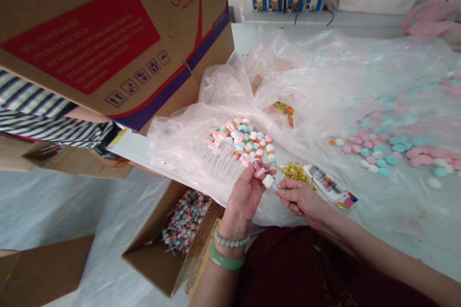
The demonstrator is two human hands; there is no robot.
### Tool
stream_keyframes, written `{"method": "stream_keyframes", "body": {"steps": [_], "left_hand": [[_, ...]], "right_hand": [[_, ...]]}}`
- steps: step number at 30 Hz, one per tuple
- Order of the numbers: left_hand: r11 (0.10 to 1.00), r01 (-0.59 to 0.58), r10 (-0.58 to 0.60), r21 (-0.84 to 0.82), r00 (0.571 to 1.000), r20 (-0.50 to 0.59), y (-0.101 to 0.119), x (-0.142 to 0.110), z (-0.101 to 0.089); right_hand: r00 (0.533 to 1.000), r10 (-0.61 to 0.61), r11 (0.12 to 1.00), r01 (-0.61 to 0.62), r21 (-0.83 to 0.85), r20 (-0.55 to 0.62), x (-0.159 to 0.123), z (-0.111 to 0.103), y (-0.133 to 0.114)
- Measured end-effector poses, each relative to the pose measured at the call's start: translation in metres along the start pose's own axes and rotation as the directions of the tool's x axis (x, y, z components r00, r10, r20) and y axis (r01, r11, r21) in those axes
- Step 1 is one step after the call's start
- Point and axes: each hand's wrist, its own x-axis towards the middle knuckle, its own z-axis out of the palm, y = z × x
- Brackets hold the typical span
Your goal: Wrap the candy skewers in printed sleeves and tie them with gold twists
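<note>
L hand (245,201) is gripping candy skewer (262,177) near its pink and white discs, fingers closed, above plastic sheet (180,148). R hand (300,201) is pinching the skewer's stick end, fingertips together. Skewer pile (239,139) is lying on sheet just past L hand. Gold tinsel (295,171) and printed labels (331,187) are sitting right of it, loose candy discs (374,153) spreading further right. Open cardboard box (144,249) is standing lower left, packed with skewers (185,220). Co-worker's striped sleeve (36,110) is showing under big printed carton (90,43).
</note>
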Motion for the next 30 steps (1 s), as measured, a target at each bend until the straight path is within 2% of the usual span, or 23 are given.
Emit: {"method": "stream_keyframes", "body": {"steps": [3, 7, 12, 15, 17, 23, 27, 30], "left_hand": [[0.999, 0.008, -0.004, -0.043, 0.996, 0.09, 0.019, 0.001, -0.009], [0.993, -0.06, 0.068, -0.098, 0.994, 0.08, 0.033, 0.003, -0.012], [0.99, -0.036, 0.033, -0.134, 0.999, -0.02, 0.025, 0.008, -0.007], [0.981, 0.001, -0.017, -0.196, 0.997, -0.082, 0.019, 0.01, -0.007], [0.977, 0.022, -0.041, -0.212, 0.996, -0.082, 0.016, 0.01, -0.006], [0.989, 0.083, -0.079, -0.126, 0.996, 0.033, 0.012, 0.004, 0.003], [0.994, 0.051, -0.044, -0.094, 0.996, 0.072, 0.005, 0.0, 0.01], [0.995, 0.02, -0.015, -0.094, 0.998, 0.056, -0.002, 0.0, 0.014]], "right_hand": [[1.0, 0.007, 1.0, -0.006, -0.024, 0.024, -0.001, -0.003, -0.003], [0.996, 0.037, 0.998, -0.034, -0.046, 0.083, 0.0, -0.005, 0.001], [0.986, 0.025, 0.974, 0.012, -0.224, 0.162, -0.003, -0.006, -0.002], [0.992, -0.018, 0.937, 0.062, -0.345, 0.128, -0.005, -0.009, -0.014], [0.993, -0.04, 0.925, 0.078, -0.371, 0.11, -0.006, -0.011, -0.022], [0.965, -0.012, 0.967, 0.078, -0.243, 0.263, -0.001, -0.005, -0.029], [0.96, 0.027, 0.998, -0.012, -0.055, 0.279, 0.005, 0.0, -0.021], [0.97, 0.032, 0.999, -0.038, 0.018, 0.239, 0.007, 0.004, -0.018]]}}
